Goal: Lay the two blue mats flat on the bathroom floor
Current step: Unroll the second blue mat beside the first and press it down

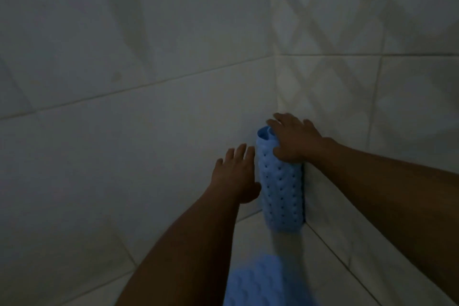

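A rolled blue mat (282, 189), bumpy and dotted with holes, stands upright in the corner where two tiled walls meet. My right hand (295, 140) wraps around the top of the roll, fingers over its upper end. My left hand (236, 174) is just left of the roll with fingers spread, its thumb side close to or touching the mat. A second blue mat (263, 283) shows at the bottom of the view, blurred, lying low near the floor.
Pale tiled walls (124, 82) close in on the left and right, meeting at the corner behind the roll. Tiled floor (250, 238) shows below the roll. The room is dim.
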Demonstrator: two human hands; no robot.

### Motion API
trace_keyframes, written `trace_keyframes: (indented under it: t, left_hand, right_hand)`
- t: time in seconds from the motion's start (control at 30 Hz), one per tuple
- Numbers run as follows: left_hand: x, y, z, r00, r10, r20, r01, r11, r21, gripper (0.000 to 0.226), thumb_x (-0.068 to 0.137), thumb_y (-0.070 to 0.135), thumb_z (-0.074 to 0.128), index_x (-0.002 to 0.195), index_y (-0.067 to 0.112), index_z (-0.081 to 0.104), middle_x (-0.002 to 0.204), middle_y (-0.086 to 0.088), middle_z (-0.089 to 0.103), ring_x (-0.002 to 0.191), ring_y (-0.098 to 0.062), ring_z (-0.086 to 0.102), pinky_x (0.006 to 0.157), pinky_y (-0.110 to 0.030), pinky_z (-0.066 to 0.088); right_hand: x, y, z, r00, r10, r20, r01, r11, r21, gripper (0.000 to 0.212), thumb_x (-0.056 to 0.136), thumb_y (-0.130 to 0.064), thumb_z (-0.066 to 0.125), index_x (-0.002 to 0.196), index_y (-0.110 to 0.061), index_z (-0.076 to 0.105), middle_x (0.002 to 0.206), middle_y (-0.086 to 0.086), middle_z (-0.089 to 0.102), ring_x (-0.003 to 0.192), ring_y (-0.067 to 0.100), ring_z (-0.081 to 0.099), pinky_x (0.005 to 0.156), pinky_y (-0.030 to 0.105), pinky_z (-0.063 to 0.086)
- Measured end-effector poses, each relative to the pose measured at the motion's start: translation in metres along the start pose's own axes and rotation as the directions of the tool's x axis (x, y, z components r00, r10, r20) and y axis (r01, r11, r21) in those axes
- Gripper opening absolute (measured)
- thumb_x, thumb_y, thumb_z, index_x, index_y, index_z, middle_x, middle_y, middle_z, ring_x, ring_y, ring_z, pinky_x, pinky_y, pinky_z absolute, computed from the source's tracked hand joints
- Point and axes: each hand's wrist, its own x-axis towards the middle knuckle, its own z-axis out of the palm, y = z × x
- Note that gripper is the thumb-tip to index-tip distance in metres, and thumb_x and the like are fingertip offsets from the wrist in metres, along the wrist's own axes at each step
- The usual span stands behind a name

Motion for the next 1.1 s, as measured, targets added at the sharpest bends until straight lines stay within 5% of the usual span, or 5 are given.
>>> trace_keyframes:
  t: [0.13, 0.47, 0.7, 0.83, 1.1]
  left_hand:
    - [0.038, 0.012, 0.003, 0.999, 0.032, 0.011, -0.033, 0.999, 0.030, 0.107, 0.093, 0.047, 0.065, 0.161, 0.015, -0.011, 0.171, -0.006, -0.011, 0.157, -0.031, -0.003, 0.125, -0.051, 0.014]
    - [0.054, 0.029, 0.019, 0.997, 0.068, -0.020, -0.067, 0.997, 0.035, 0.105, 0.087, 0.034, 0.076, 0.162, 0.018, 0.003, 0.171, -0.003, -0.001, 0.154, -0.030, 0.018, 0.118, -0.054, 0.029]
    - [-0.012, 0.023, 0.015, 0.988, 0.117, -0.102, -0.107, 0.989, 0.101, 0.081, 0.092, 0.027, 0.067, 0.155, 0.027, 0.016, 0.135, -0.011, 0.059, 0.120, -0.032, 0.057, 0.097, -0.046, 0.044]
    - [-0.059, 0.004, 0.004, 0.984, 0.149, -0.097, -0.141, 0.986, 0.084, 0.085, 0.090, 0.036, 0.070, 0.155, 0.032, 0.016, 0.144, -0.010, 0.050, 0.131, -0.032, 0.048, 0.102, -0.049, 0.044]
    - [-0.112, -0.047, -0.059, 0.999, -0.018, -0.031, 0.005, 0.922, -0.388, 0.141, 0.042, 0.060, 0.097, 0.152, 0.038, 0.012, 0.150, -0.002, 0.048, 0.133, -0.028, 0.050, 0.104, -0.053, 0.049]
  right_hand:
    - [0.015, 0.006, 0.030, 0.983, 0.040, 0.181, -0.028, 0.997, -0.068, 0.097, 0.088, -0.044, 0.057, 0.156, -0.022, -0.008, 0.166, 0.007, 0.004, 0.152, 0.030, 0.001, 0.118, 0.061, 0.015]
    - [-0.012, 0.011, 0.042, 0.993, -0.084, 0.082, 0.076, 0.992, 0.100, 0.084, 0.088, -0.028, 0.062, 0.154, -0.012, 0.013, 0.159, 0.007, 0.024, 0.146, 0.027, 0.017, 0.116, 0.042, 0.032]
    - [-0.070, -0.006, 0.047, 0.998, -0.059, 0.030, 0.056, 0.994, 0.091, 0.034, 0.094, -0.021, 0.055, 0.126, -0.015, 0.047, 0.134, 0.006, 0.050, 0.129, 0.025, 0.041, 0.096, 0.039, 0.046]
    - [-0.099, -0.021, 0.027, 0.995, -0.102, 0.016, 0.098, 0.983, 0.157, 0.021, 0.099, -0.028, 0.050, 0.117, -0.018, 0.054, 0.123, 0.003, 0.058, 0.110, 0.021, 0.057, 0.086, 0.031, 0.045]
    - [-0.112, -0.100, -0.067, 0.917, -0.376, -0.134, 0.392, 0.910, 0.131, 0.033, 0.096, -0.028, 0.056, 0.126, -0.014, 0.056, 0.127, 0.007, 0.060, 0.116, 0.027, 0.054, 0.097, 0.038, 0.043]
